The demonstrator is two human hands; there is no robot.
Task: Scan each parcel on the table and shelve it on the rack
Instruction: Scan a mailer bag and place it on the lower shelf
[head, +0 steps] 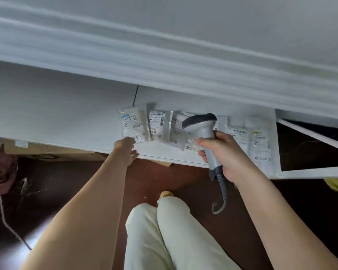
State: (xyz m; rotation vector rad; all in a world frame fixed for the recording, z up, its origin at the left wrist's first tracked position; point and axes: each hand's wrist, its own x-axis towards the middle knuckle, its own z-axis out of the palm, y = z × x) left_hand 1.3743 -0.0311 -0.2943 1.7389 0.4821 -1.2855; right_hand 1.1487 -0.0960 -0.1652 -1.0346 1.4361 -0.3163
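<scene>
Several flat white parcels with printed labels lie in a row along the front of the white table (57, 114). The leftmost parcel (132, 123) lies beside a second one (157, 124), and others (260, 139) lie further right. My right hand (225, 152) grips the handle of a grey barcode scanner (202, 126), whose dark head hangs over the middle parcels. My left hand (126, 150) reaches to the table's front edge with relaxed fingers, its fingertips at the lower corner of the leftmost parcel. It holds nothing.
A white frame (312, 171) with a dark opening stands at the right of the table. Cardboard (53, 152) lies under the table on the left. The scanner's coiled cable (221, 193) hangs down over the dark red floor. My pale trousers fill the bottom centre.
</scene>
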